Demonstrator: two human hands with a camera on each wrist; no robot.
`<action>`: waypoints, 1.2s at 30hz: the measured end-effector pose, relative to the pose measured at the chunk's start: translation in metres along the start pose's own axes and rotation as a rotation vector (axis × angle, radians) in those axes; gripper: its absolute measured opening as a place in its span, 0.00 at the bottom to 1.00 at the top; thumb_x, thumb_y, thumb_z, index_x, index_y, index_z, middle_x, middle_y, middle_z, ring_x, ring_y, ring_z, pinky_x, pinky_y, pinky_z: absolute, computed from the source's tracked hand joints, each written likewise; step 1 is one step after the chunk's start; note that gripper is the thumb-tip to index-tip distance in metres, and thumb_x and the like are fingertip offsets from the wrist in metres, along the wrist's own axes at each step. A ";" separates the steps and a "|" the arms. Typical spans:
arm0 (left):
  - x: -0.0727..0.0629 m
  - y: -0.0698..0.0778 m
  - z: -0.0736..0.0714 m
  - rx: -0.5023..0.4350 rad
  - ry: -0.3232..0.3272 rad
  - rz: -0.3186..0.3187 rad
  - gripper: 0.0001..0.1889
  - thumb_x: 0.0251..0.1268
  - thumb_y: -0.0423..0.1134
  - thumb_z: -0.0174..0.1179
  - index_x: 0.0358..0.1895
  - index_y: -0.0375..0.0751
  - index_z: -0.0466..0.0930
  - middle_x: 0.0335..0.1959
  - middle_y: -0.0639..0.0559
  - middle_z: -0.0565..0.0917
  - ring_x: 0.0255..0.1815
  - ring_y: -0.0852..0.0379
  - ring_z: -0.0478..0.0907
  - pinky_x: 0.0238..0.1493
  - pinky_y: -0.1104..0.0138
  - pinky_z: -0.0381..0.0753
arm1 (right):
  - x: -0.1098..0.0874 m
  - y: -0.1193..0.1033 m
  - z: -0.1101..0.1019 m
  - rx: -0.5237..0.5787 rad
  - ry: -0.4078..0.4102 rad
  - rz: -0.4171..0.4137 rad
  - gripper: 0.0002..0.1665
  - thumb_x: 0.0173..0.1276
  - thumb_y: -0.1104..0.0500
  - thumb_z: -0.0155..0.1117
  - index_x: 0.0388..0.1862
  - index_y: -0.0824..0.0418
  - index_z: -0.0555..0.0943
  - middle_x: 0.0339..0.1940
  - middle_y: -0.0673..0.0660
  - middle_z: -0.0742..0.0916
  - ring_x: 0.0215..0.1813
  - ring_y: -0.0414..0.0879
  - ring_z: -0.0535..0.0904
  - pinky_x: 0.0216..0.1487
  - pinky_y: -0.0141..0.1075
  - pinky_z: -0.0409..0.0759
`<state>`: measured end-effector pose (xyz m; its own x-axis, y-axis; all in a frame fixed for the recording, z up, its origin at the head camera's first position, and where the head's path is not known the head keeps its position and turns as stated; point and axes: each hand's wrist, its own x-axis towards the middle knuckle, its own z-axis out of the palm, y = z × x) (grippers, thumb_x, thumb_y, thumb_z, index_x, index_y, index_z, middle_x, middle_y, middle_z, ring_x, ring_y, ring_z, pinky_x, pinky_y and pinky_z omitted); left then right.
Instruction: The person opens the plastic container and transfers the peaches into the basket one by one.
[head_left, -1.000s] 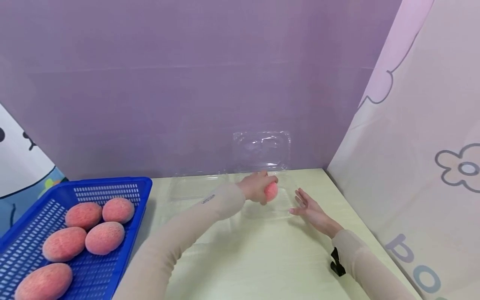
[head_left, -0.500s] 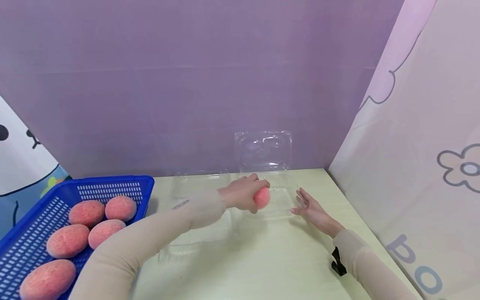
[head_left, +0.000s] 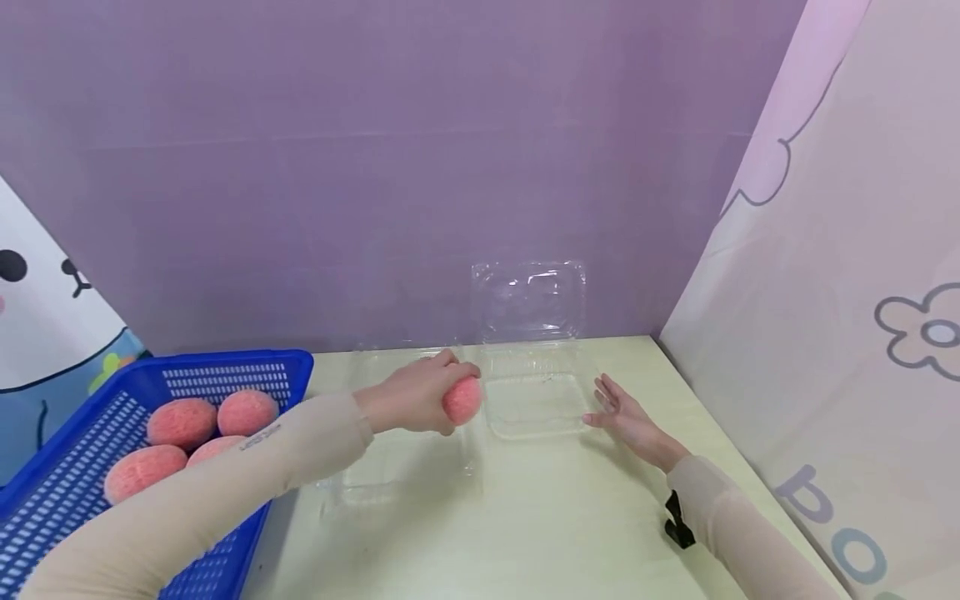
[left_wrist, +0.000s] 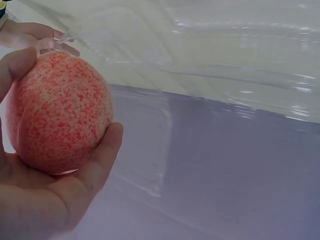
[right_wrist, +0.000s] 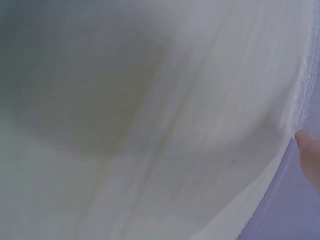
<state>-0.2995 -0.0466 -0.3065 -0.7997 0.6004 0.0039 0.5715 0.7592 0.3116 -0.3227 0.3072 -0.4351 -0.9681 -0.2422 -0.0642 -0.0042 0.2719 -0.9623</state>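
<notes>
My left hand (head_left: 420, 393) grips a pink-red peach (head_left: 462, 401) above the table. In the left wrist view the thumb and fingers curl round the speckled peach (left_wrist: 62, 112). Below it lies a clear plastic container (head_left: 375, 486), partly hidden by the hand and sleeve. Just to the right sits a second clear clamshell container (head_left: 536, 435) with its lid (head_left: 528, 302) raised against the backdrop. Beside that one's right edge my right hand (head_left: 630, 423) holds nothing, fingers spread, its thumb close to the rim; whether it touches, I cannot tell.
A blue plastic basket (head_left: 288, 354) at the left holds several more peaches (head_left: 182, 423), some covered by my left sleeve. Behind the pale table (head_left: 525, 533) hangs a purple backdrop (head_left: 375, 167). A white patterned panel (head_left: 825, 292) borders the right side.
My left hand has carried the peach leftward, from over the right container to over the left one. The right hand has stayed in place.
</notes>
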 end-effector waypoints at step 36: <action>-0.132 -0.098 -0.027 0.042 0.112 -0.189 0.36 0.40 0.48 0.71 0.58 0.50 0.69 0.50 0.45 0.74 0.44 0.49 0.74 0.39 0.51 0.79 | 0.006 0.004 -0.014 -0.029 -0.007 0.001 0.59 0.60 0.57 0.62 0.72 0.61 0.28 0.75 0.60 0.41 0.74 0.59 0.38 0.70 0.55 0.44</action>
<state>-0.2551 -0.2072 -0.3117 -0.9076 0.4162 0.0558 0.4145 0.8667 0.2774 -0.3320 0.3197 -0.4359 -0.9663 -0.2484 -0.0673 -0.0105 0.2993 -0.9541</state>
